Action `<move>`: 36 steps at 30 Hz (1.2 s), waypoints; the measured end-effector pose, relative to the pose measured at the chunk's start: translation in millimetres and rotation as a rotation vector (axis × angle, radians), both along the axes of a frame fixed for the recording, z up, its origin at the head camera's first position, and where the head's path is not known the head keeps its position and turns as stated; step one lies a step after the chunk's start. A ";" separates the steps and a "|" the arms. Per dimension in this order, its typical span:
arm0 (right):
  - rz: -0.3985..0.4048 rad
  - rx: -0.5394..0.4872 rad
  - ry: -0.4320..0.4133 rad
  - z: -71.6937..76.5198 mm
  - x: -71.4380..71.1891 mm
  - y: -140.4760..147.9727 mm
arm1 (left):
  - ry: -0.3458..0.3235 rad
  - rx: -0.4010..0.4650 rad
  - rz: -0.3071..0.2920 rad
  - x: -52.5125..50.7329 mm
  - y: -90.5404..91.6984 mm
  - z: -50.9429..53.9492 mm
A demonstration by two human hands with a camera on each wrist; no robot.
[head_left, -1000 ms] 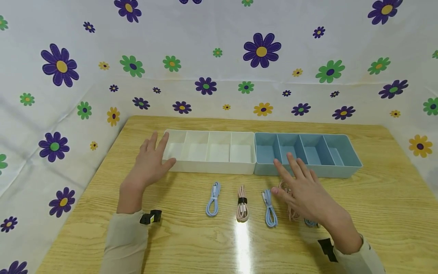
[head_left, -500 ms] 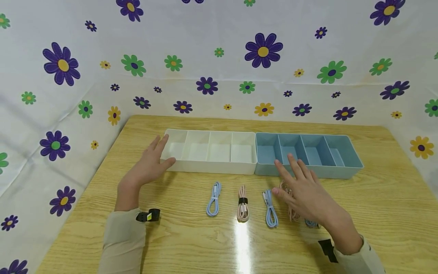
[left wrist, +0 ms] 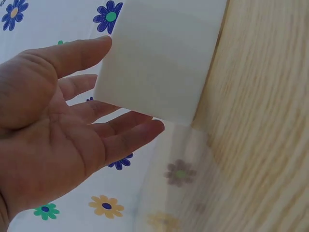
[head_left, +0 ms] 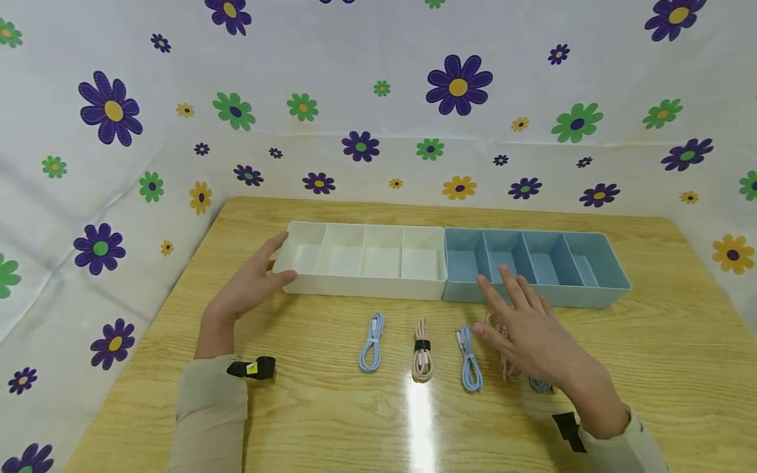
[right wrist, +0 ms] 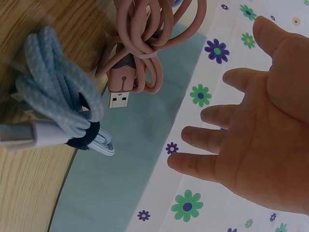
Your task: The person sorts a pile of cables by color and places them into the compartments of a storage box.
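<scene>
The long white box (head_left: 368, 288) lies flat on the wood surface (head_left: 325, 414), running left to right, end to end with the blue box (head_left: 585, 297). The left hand (head_left: 248, 287) is at the white box's left end, thumb and fingers apart, thumb by the front corner. I can't tell how firmly it touches. The right hand (head_left: 532, 338) spreads its fingers, palm down, above a pink cable (head_left: 510, 368) that points toward the blue box.
</scene>
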State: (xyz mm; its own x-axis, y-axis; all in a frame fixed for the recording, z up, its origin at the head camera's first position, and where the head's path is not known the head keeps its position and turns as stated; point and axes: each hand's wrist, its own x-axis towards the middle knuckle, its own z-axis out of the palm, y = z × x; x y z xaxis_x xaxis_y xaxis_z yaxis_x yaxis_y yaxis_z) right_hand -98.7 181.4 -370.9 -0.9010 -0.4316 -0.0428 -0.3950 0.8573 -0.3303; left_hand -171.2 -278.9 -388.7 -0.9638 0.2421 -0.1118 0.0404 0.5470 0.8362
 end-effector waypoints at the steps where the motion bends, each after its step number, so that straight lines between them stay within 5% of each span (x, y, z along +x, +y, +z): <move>1: 0.000 -0.001 -0.003 0.2 0.0 -0.1 | -0.003 0.023 0.007 0.1 -0.5 -0.4; 5: 0.003 0.002 0.001 1.0 -0.1 -1.0 | -0.011 0.083 0.022 0.1 -2.0 -1.9; 23: -0.003 -0.020 -0.020 0.9 -2.7 1.3 | -0.002 0.115 0.042 -4.2 -12.3 -13.3; 36: 0.001 -0.029 -0.036 3.4 -3.6 5.0 | -0.005 0.100 0.061 -2.9 -12.9 -11.6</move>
